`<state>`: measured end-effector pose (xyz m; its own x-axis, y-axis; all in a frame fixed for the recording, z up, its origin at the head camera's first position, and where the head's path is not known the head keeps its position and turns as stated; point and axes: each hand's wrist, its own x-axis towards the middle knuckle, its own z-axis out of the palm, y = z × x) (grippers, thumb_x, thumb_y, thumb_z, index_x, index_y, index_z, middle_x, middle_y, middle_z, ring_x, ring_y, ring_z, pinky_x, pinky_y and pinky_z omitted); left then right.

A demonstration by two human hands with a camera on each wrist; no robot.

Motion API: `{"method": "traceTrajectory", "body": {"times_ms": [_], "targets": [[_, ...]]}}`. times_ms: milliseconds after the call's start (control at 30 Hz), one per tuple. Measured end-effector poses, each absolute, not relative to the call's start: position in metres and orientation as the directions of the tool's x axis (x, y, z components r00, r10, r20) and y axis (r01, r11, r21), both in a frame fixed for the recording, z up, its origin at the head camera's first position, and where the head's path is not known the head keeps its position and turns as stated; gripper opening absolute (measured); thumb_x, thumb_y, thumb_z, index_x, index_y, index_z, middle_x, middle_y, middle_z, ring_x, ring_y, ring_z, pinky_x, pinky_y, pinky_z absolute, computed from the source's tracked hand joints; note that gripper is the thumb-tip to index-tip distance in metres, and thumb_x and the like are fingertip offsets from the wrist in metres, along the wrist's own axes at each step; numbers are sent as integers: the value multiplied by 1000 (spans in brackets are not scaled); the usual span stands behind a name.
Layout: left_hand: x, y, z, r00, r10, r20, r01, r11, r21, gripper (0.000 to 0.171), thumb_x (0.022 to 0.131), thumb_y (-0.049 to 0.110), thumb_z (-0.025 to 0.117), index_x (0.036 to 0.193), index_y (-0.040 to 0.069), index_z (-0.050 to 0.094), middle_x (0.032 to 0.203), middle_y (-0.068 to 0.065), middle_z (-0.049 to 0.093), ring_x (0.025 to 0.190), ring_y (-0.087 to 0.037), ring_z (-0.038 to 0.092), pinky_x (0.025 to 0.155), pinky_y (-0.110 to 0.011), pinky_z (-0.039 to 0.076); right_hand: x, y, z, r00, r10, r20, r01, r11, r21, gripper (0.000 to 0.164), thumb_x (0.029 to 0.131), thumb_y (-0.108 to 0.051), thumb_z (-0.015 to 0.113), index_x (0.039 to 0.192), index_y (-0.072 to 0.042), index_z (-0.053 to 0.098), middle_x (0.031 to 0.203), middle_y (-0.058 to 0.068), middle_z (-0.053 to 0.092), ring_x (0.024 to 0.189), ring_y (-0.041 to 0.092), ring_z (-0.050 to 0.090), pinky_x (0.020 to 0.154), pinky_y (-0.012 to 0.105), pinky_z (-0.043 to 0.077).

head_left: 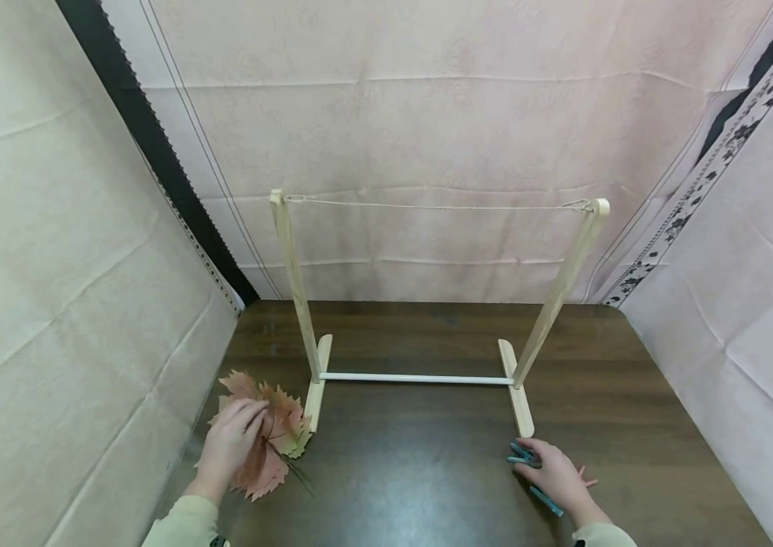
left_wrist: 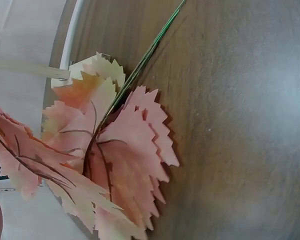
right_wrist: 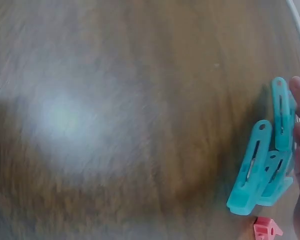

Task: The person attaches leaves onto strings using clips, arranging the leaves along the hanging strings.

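At the left, a bunch of pink and yellow-green artificial maple leaves [head_left: 284,425] with thin green stems [left_wrist: 155,45] lies on the table. My left hand [head_left: 232,441] is over it, pinching one leaf [left_wrist: 40,160] at its edge, tilted up from the others. Several teal plastic clothespins [right_wrist: 250,170] lie in a small pile at the right. There my right hand [head_left: 553,475] has thumb and fingers around an upper teal clothespin [right_wrist: 281,112]. A pink clothespin [right_wrist: 266,228] lies beside the pile, partly under the hand in the head view.
A wooden stand has two leaning posts [head_left: 564,281], a white crossbar [head_left: 421,377] and flat feet [head_left: 516,395]. A string [head_left: 427,206] is tied between the post tops. The brown table [head_left: 414,456] is enclosed by pale cloth walls [head_left: 462,137].
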<state>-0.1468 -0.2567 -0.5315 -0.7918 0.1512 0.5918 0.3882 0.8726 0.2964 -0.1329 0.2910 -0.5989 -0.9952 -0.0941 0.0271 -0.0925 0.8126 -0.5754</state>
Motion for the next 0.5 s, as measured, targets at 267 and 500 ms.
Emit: {"method": "traceTrajectory", "body": {"times_ms": [267,500], "targets": [[-151,-260,-522,-671,256,696,470,873,132,42,102,30,40,94,0,69,87,-9,62,80,-26,58,71,-40,49,-131,283,-610,-949,-217,229,-301,841,-449,43,65,-11,83,104,-4,67,101,7,61,96,30,56,83,47,43],[-154,-262,-503,-703,165,691,421,881,218,21,73,-6,71,94,-3,68,86,-11,62,82,-29,57,75,-41,46,-132,279,-610,-927,-226,298,-342,837,-428,42,63,-10,85,100,-4,68,94,3,59,85,21,55,75,39,45]]}}
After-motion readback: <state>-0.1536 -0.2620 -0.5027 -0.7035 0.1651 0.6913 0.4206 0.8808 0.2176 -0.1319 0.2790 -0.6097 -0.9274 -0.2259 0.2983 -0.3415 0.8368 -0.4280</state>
